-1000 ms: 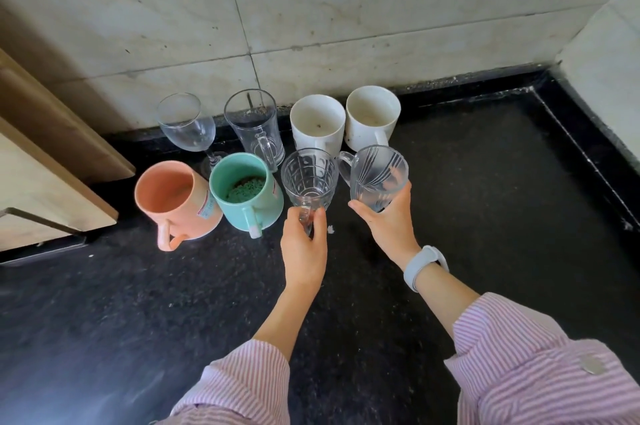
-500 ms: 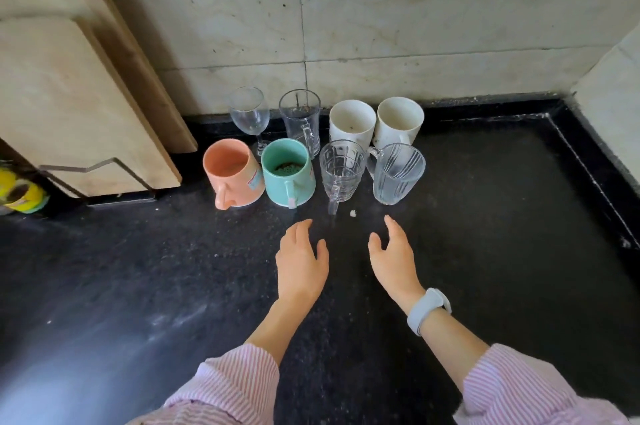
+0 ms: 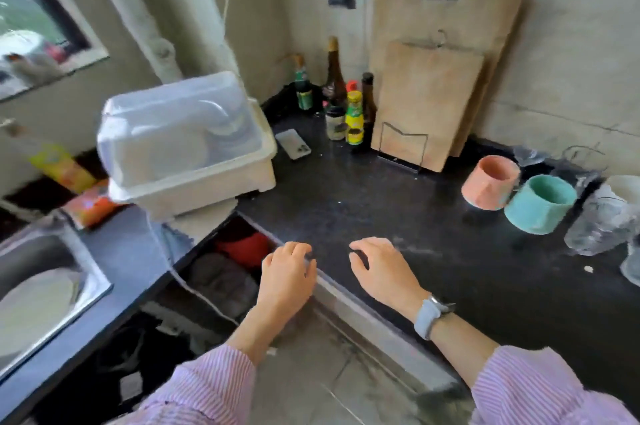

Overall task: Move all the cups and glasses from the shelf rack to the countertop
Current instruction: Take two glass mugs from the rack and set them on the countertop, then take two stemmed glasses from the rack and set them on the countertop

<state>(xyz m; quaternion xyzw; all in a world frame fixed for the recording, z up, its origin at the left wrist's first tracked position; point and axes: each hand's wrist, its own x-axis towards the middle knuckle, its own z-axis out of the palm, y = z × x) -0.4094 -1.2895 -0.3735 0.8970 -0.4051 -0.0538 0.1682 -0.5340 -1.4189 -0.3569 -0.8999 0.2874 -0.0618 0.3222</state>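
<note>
Fingers [image 3: 298, 251] of left hand [image 3: 287, 277] and right hand [image 3: 382, 272] loosely curled, nothing held. Pink mug [image 3: 490, 186], teal mug [image 3: 540, 203], glasses [image 3: 599, 220] set on bench [image 3: 381, 192], off to right, right hand nearer. Shelf rack not identified.

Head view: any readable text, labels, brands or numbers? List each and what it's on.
None legible; the frame is motion-blurred.
Dark glass bottle with green label: print blurred.
Small bottle with yellow label and yellow cap: print blurred.
Dark jar with pale label: print blurred.
Orange packet and yellow packet by the steel sink: print blurred.
Grey wristwatch: face not visible.
</note>
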